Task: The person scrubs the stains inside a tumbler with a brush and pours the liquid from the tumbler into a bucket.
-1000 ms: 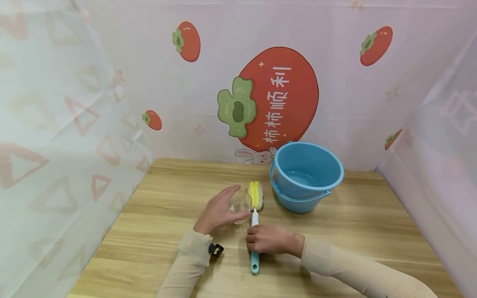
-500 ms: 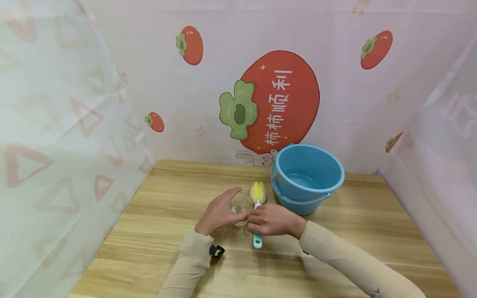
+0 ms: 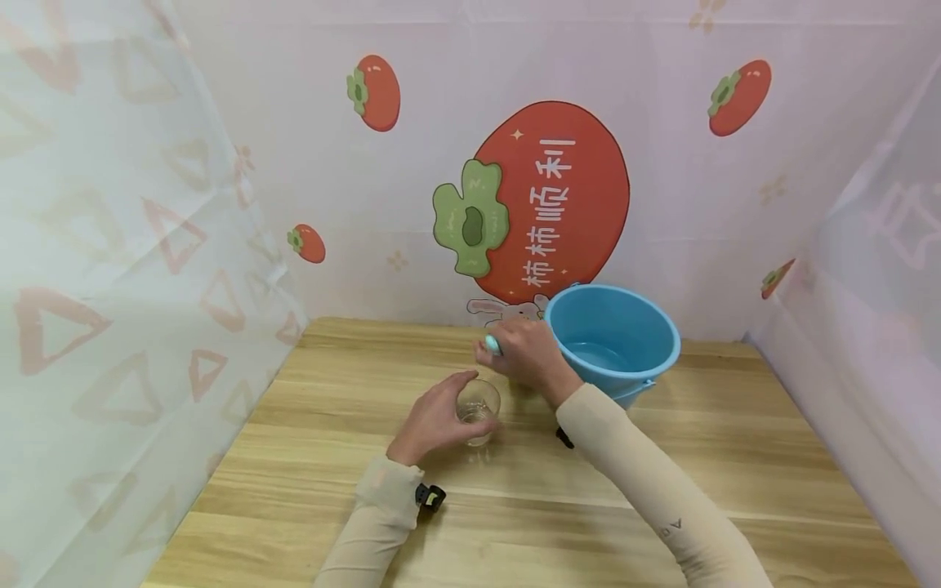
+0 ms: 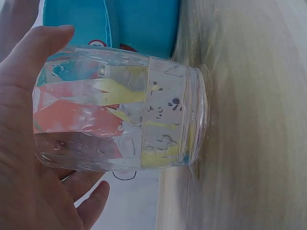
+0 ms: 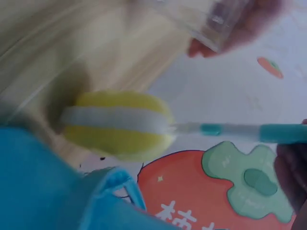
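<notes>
My left hand [image 3: 434,418] holds a clear drinking glass [image 3: 481,398], thumb on one side and fingers on the other. The glass stands upright on the table; droplets show on its wall in the left wrist view. To the right and farther back, my right hand [image 3: 525,351] grips a sponge bottle brush by its teal and white handle [image 5: 283,133]. The brush is upright, its yellow and white sponge head [image 5: 120,124] pointing down, apart from the glass. In the head view only the handle's teal end shows; the hand hides most of the rest.
A blue bucket [image 3: 625,376] with a handle stands at the back right, close beside my right hand. Behind the wooden table [image 3: 309,490] hangs a white cloth printed with persimmons [image 3: 573,204]. Similar cloth walls [image 3: 95,327] rise at both sides.
My right hand has lifted the brush off the table, moved it toward the back, and turned it from lying flat to upright. My left hand and the glass have stayed nearly still.
</notes>
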`<action>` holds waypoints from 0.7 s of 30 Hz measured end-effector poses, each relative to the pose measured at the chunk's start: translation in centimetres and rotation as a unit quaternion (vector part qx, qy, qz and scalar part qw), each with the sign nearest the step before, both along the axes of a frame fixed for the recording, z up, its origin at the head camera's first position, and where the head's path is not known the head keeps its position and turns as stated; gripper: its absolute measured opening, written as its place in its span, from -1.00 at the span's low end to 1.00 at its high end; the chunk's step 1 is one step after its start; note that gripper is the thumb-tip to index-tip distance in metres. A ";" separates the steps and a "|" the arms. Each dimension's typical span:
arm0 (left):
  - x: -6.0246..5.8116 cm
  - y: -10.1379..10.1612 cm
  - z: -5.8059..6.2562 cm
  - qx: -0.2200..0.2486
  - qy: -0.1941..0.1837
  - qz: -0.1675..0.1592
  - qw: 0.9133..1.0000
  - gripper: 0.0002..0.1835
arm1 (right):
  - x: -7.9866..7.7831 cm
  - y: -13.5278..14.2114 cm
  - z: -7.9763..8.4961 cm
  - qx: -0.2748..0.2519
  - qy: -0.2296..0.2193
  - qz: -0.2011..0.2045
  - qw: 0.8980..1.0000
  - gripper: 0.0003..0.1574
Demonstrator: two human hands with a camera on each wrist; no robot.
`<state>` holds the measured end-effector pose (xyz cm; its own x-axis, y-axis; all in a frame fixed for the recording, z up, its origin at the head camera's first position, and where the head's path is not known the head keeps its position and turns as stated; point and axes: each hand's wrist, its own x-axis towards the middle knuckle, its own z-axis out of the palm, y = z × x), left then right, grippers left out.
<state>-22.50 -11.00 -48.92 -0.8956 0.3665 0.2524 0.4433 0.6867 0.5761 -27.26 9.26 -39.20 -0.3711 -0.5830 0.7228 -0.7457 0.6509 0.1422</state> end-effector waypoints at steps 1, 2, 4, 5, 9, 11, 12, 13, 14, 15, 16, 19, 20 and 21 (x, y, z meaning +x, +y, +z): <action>0.0 0.0 -0.1 -0.004 0.001 0.000 1.000 0.00 | -0.3 -0.2 0.3 -0.004 -0.020 -0.021 1.000 -0.65; -0.1 0.0 -0.1 -0.006 0.004 0.000 1.000 0.01 | -0.6 -0.3 0.5 -0.006 -0.039 -0.039 0.998 -0.66; -0.2 0.0 -0.1 -0.011 0.006 -0.001 1.000 0.03 | -1.2 -0.5 0.8 -0.007 -0.072 -0.061 0.995 -0.66; -0.2 0.0 -0.1 -0.012 0.006 -0.002 1.000 0.04 | -1.4 -0.6 0.8 -0.007 -0.086 -0.067 0.994 -0.68; -0.1 0.0 -0.1 -0.011 0.005 -0.008 1.000 0.04 | -2.3 -0.6 0.3 -0.011 -0.094 -0.086 0.992 -0.66; 0.0 0.0 -0.2 -0.009 0.003 -0.009 1.000 0.04 | -2.8 -0.6 0.0 -0.022 -0.076 -0.102 0.992 -0.62; 0.0 0.0 -0.2 -0.007 0.003 -0.010 1.000 0.04 | -3.0 -0.5 0.0 -0.030 -0.066 -0.111 0.991 -0.58; 0.0 0.0 -0.2 -0.006 0.003 -0.010 1.000 0.04 | -3.2 -0.4 0.0 -0.041 -0.060 -0.119 0.990 -0.54; 0.1 0.0 -0.2 -0.005 0.003 -0.010 1.000 0.05 | -3.4 -0.4 0.2 -0.058 -0.057 -0.123 0.989 -0.49; 0.1 0.0 -0.2 -0.004 0.005 -0.011 1.000 0.05 | -3.6 -0.3 0.3 -0.073 -0.055 -0.128 0.988 -0.45; 0.1 0.0 -0.3 -0.003 0.005 -0.010 1.000 0.05 | -3.8 -0.1 0.5 -0.088 -0.056 -0.131 0.986 -0.42; 0.0 0.0 -0.2 -0.002 0.009 -0.010 1.000 0.06 | -4.0 0.3 1.4 -0.142 -0.072 -0.132 0.978 -0.40; 0.0 0.0 -0.2 -0.002 0.010 -0.010 1.000 0.06 | -4.0 0.5 1.8 -0.158 -0.077 -0.131 0.976 -0.41; -0.1 0.0 -0.2 -0.002 0.010 -0.010 1.000 0.06 | -4.0 0.6 2.2 -0.172 -0.081 -0.131 0.973 -0.42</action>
